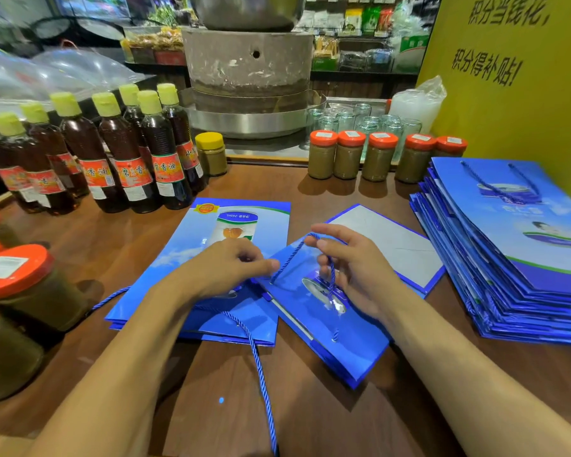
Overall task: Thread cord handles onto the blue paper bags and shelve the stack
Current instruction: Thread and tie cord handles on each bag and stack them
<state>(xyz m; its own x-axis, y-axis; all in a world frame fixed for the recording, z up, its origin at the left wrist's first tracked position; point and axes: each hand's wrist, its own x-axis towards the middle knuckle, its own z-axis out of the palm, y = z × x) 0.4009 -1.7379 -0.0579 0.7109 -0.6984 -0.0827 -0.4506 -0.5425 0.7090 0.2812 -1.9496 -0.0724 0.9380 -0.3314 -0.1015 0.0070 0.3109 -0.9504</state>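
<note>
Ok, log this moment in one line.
step: threading | left hand: pinches blue bag | right hand: holds cord | stack: right

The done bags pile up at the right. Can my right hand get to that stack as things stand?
Probably yes: the stack lies right of the right hand, with only the flat bag between. But the hand grips the cord, so it would have to let go first.

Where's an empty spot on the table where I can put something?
Bare wood shows between the orange-lidded jars and the flat bags, and between the oil bottles and the left bag. The near edge between the forearms is free but for a loose cord. Crowded: bag stack on the right, big jars far left.
</note>
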